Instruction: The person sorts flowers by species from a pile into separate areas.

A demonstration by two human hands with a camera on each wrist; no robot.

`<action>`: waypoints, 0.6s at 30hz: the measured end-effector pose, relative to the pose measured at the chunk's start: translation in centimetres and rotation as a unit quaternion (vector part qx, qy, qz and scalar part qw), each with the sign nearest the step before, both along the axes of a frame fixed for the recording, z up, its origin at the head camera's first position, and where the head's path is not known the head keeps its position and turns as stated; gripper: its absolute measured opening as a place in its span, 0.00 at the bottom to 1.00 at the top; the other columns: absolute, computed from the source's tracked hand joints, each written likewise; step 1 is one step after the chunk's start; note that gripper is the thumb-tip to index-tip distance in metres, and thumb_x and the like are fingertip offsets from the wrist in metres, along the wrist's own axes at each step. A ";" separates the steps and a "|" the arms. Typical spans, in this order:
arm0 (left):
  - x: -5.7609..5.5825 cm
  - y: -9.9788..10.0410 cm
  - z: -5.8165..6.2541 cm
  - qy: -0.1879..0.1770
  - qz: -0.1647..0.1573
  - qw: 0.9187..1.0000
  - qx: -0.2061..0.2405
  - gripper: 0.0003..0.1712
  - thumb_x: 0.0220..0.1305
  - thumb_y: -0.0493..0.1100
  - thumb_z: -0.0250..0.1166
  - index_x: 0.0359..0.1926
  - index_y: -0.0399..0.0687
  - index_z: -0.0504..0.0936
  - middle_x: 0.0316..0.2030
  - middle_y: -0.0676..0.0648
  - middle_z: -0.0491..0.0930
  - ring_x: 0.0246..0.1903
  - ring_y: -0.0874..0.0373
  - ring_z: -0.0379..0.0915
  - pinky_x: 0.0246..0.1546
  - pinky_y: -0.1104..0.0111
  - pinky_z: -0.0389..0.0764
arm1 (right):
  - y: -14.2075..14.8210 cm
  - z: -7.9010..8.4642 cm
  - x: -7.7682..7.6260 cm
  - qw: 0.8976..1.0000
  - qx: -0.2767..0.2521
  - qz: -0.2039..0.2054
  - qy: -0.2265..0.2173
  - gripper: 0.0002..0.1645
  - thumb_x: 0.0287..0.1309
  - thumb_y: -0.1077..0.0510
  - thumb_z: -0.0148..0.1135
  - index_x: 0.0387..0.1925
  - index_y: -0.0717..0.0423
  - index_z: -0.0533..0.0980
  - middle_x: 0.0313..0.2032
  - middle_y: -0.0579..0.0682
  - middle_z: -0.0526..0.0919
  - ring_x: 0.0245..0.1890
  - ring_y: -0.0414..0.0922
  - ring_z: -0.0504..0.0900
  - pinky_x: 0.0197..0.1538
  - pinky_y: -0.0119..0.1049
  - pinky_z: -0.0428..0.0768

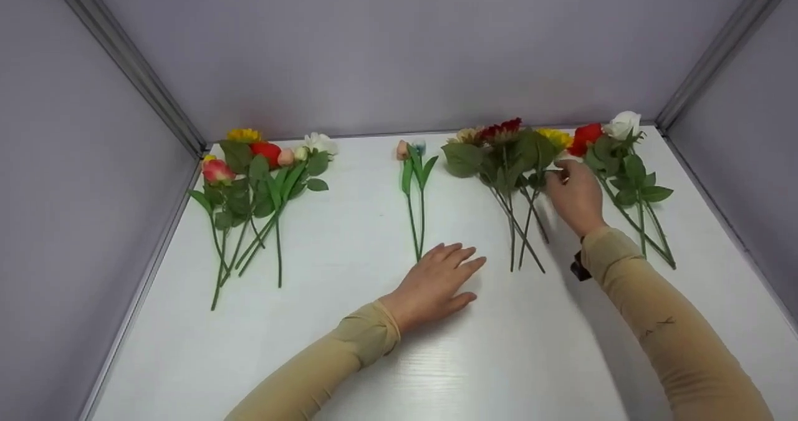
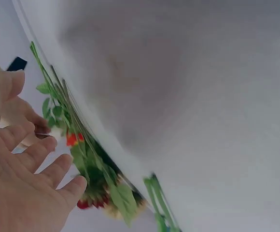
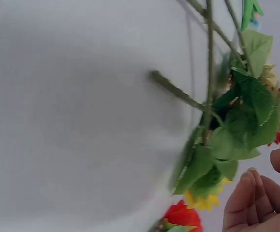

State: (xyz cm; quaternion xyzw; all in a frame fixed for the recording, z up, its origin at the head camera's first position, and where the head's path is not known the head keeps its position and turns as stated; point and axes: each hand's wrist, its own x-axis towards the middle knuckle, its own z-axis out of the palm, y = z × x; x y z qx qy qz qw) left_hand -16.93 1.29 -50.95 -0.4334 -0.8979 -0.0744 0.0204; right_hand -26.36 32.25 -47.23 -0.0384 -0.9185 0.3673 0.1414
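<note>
My left hand hovers over the white table with its fingers spread, holding nothing. Its knuckles overlap the lower stems of two tulips, one peach and one pale blue. At the right-hand middle bunch, my right hand is beside a yellow sunflower and its leaves. In the right wrist view a gap shows between the thumb and the bent fingers, with nothing gripped there. Dark red flowers and a cream flower lie in this same bunch, their stems crossing toward me.
At the far left lies a bunch with a pink rose, a red flower, pale tulips and a white flower. At the right are a red flower and a white rose. Grey walls enclose the table.
</note>
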 end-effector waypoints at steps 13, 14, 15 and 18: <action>-5.0 -11.2 -0.7 0.008 0.186 0.980 0.070 0.29 0.73 0.47 0.64 0.70 0.42 0.74 0.65 0.39 0.74 0.67 0.42 0.67 0.71 0.51 0.63 | -8.4 0.9 1.0 0.980 0.108 0.154 0.061 0.25 0.72 0.53 0.63 0.64 0.58 0.76 0.59 0.58 0.78 0.63 0.57 0.71 0.66 0.56 0.71; -5.3 -12.4 -0.9 0.008 0.208 0.975 0.078 0.27 0.73 0.45 0.64 0.69 0.41 0.75 0.64 0.39 0.76 0.66 0.42 0.68 0.70 0.51 0.65 | -9.2 0.8 1.2 0.976 0.115 0.171 0.068 0.24 0.72 0.53 0.63 0.64 0.58 0.77 0.59 0.57 0.78 0.62 0.56 0.71 0.65 0.55 0.71; -5.7 -13.5 -1.0 0.007 0.231 0.969 0.085 0.26 0.72 0.44 0.64 0.68 0.41 0.76 0.62 0.38 0.77 0.64 0.41 0.70 0.68 0.50 0.67 | -10.1 0.7 1.4 0.972 0.122 0.188 0.076 0.24 0.72 0.53 0.63 0.63 0.58 0.77 0.58 0.57 0.79 0.62 0.56 0.72 0.65 0.54 0.72; -6.4 -16.9 -1.5 0.002 0.294 0.950 0.105 0.23 0.72 0.42 0.64 0.64 0.39 0.79 0.59 0.37 0.79 0.60 0.39 0.72 0.62 0.48 0.73 | -12.7 0.1 2.0 0.956 0.141 0.242 0.087 0.23 0.72 0.53 0.63 0.63 0.58 0.77 0.58 0.56 0.79 0.62 0.55 0.73 0.66 0.52 0.72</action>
